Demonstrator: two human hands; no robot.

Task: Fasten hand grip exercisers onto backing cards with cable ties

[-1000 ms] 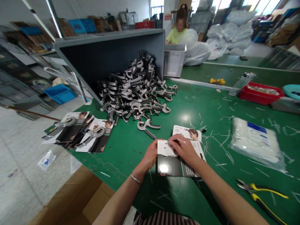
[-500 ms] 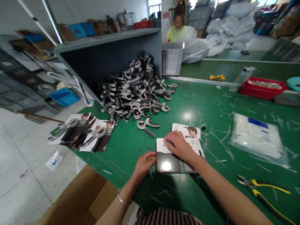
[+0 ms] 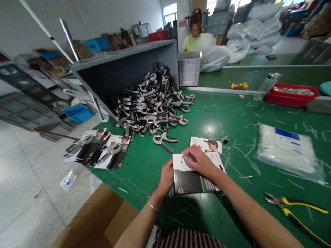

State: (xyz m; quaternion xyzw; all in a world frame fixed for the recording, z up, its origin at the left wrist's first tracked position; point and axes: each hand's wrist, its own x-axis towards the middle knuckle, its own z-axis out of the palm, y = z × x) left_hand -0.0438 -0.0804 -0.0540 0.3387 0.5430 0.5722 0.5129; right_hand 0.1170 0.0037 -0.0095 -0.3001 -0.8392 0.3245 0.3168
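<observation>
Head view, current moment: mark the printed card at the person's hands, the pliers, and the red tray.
Printed card (image 3: 189,179): head view, on its dark lower part.
Pliers (image 3: 278,202): head view, on the metal near the pivot.
Red tray (image 3: 288,99): head view, on its near wall.

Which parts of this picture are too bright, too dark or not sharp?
Head view: the window is washed out; the grey crate is dark inside; shadow falls on the green table beside the right forearm; the distant plastic bags look soft; small print on the held card blurs.
</observation>
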